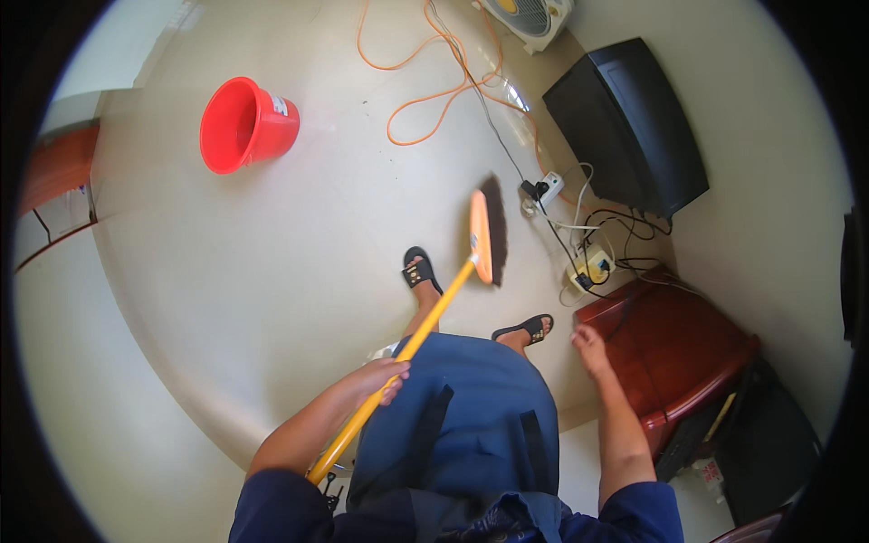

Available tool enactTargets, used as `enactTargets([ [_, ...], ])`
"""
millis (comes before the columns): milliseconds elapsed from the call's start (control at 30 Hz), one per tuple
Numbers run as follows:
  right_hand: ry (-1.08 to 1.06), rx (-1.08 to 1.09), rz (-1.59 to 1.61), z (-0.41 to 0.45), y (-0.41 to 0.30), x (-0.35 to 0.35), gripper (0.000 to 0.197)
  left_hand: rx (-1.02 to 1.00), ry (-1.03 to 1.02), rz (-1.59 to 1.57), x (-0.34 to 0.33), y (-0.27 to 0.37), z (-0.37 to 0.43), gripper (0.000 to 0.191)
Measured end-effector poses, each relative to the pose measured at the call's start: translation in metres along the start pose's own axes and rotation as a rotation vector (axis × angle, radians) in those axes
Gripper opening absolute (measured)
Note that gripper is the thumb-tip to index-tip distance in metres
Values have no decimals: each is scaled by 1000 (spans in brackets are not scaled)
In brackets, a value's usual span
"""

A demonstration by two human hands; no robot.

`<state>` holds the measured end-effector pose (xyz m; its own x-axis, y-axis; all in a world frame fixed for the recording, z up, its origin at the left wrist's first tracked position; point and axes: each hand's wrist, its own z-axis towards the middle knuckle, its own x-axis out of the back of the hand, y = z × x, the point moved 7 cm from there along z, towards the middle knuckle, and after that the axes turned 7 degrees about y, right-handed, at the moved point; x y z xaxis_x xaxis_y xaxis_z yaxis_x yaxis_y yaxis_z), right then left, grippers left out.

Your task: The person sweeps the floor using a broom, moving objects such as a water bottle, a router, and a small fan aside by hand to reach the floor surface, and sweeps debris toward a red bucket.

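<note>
My left hand (381, 380) grips the yellow handle (424, 329) of a broom midway along its visible length. The handle slants up and right to an orange broom head (480, 234). Its dark brown bristles (496, 231) face right, towards the power strips. My right hand (590, 347) holds nothing; its fingers are partly bent and hang beside the left edge of a glossy red-brown wooden cabinet (679, 339). Whether that hand touches the cabinet I cannot tell. Below the broom head are my feet in black sandals (419, 269).
A red plastic bucket (278, 129) is at the upper left. Orange cable (434, 95) loops over the pale floor. A white power strip (548, 189) and a yellowish socket block (589, 268) lie among tangled cords. Along the right wall are a black boxy appliance (624, 129) and a box fan (533, 20).
</note>
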<state>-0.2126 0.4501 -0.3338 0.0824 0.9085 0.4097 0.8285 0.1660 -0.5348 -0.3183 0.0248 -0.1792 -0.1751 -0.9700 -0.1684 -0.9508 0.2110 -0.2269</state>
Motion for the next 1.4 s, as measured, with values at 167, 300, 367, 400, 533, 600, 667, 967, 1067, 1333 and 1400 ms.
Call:
enactTargets([
  [167, -18, -231, 75, -137, -6, 23, 24, -53, 106, 182, 40, 1, 74, 22],
  [300, 114, -410, 175, -244, -15, 55, 21, -207, 286, 292, 141, 65, 66, 24],
  [367, 145, -509, 100, -291, -19, 59, 22, -243, 425, 321, 189, 111, 40, 27],
  [400, 153, -548, 36, -309, -30, 56, 24, -264, 506, 337, 210, 130, 29, 28],
  [533, 174, -569, 114, -349, -63, 31, 23, -349, 599, 416, 251, 167, -2, 30],
  [600, 143, -530, 197, -355, -46, 22, 23, -370, 486, 315, 251, 150, -12, 28],
  [667, 0, -467, 282, -359, -54, 0, 22, -377, 353, 251, 240, 122, -22, 27],
  [967, -89, -258, 201, -284, 17, -30, 19, -264, 139, 244, 187, -6, -100, 13],
  [1067, -74, -296, 231, -274, -114, -28, 20, -137, 138, 317, 175, 2, -101, 20],
  [1333, -71, -180, 257, -150, -198, 8, 25, -316, 390, 196, 189, 169, -101, 13],
  [1400, -43, -210, 254, -134, -232, 24, 27, -339, 438, 137, 202, 190, -107, 12],
])
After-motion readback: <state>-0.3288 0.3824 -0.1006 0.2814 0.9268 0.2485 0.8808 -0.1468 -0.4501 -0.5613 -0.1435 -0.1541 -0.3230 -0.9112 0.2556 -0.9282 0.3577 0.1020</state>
